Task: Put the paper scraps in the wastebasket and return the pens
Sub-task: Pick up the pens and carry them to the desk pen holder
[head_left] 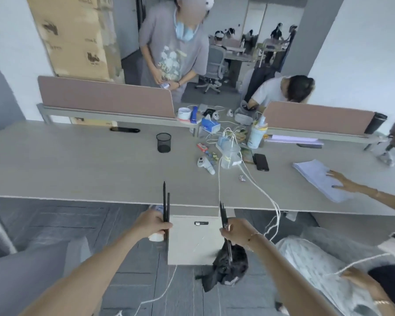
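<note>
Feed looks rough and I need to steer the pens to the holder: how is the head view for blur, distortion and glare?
Head view: strong wide-angle bending, the desk edge bows and walls lean; soft and smeared overall, small desk clutter unreadable; even, flat light, no glare, faint shadows. The pens in the left hand and right hand read as clear dark lines, and the mesh pen holder stands out.

both forearms are bare up to the bottom edge of the view, with no sleeve showing on either. the left hand [154,223] has no ring, watch or band that can be seen. the right hand [238,231] has a thin, gold-coloured chain bracelet [252,238] at the wrist, carrying a small dark bead or charm.
</note>
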Demonstrator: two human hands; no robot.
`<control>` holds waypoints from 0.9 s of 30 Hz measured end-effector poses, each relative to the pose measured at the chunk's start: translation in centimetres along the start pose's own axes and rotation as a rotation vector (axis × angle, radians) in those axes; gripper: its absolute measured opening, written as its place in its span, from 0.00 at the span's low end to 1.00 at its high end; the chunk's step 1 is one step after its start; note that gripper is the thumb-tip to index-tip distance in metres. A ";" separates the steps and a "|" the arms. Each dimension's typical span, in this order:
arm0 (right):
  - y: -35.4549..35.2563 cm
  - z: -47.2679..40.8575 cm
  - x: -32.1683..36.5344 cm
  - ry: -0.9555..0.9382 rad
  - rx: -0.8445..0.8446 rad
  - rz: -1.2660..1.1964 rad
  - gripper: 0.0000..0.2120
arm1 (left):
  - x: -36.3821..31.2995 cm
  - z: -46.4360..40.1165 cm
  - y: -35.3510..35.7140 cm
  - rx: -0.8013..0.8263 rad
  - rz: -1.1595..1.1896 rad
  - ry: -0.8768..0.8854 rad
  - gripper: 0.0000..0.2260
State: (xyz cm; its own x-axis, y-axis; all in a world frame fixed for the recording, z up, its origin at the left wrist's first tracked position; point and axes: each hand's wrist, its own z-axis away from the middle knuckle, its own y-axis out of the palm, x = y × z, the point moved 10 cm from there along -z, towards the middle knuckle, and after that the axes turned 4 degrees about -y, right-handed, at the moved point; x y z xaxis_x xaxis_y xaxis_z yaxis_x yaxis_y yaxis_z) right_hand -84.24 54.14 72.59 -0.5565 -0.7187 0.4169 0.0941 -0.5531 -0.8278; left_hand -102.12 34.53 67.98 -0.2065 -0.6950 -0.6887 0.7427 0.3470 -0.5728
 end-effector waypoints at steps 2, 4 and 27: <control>-1.3 -2.1 0.6 -0.037 0.002 -0.062 0.07 | -0.9 -1.2 -1.1 -0.020 0.040 -0.017 0.18; -2.4 -4.2 1.4 -0.072 0.003 -0.102 0.08 | -2.2 -2.2 -1.9 -0.027 0.126 -0.039 0.14; -8.8 -43.3 14.3 -0.094 -0.009 -0.156 0.10 | -2.2 -34.5 -26.5 -0.252 0.324 -0.040 0.01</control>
State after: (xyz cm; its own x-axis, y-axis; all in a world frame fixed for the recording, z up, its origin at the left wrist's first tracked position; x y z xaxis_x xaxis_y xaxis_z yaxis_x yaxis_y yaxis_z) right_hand -128.78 67.01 69.52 -0.4842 -0.6606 0.5737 0.0052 -0.6579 -0.7531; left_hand -143.32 48.55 69.33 0.0416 -0.5466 -0.8364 0.5850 0.6919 -0.4231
